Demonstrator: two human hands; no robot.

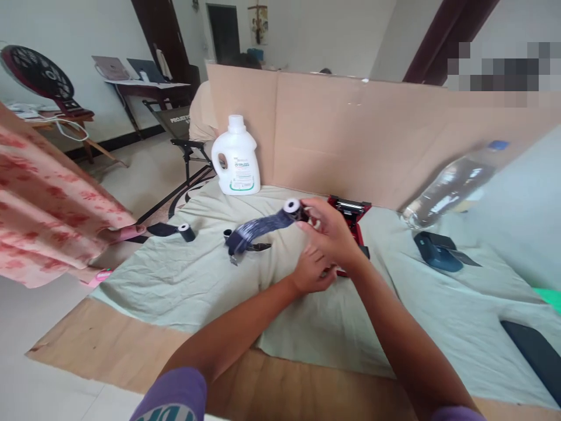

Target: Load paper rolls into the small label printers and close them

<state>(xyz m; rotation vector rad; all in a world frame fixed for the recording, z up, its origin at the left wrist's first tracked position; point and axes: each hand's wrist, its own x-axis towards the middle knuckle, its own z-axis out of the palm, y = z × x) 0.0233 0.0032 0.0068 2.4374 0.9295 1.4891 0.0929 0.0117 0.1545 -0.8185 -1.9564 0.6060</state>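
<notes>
My right hand (328, 228) grips a small roll of dark ribbon (299, 211) by its end, with the white core facing left. A loose, shiny length of ribbon (263, 229) trails from it to the left, blurred at its tip. Below and partly behind my right wrist, my left hand (313, 270) has its fingers curled; what they hold, if anything, is hidden. Just beyond both hands stands a red and black device (350, 207) with its upper part raised, mostly covered by my right hand and forearm.
A second dark roll (187, 233) lies left on the pale cloth (210, 280). White jug (236, 158) and cardboard screen (324, 128) stand behind. At right are a leaning plastic bottle (456, 181), a dark blue device (438, 251) and a black phone-like slab (532, 351). Another person's foot (131, 233) shows left.
</notes>
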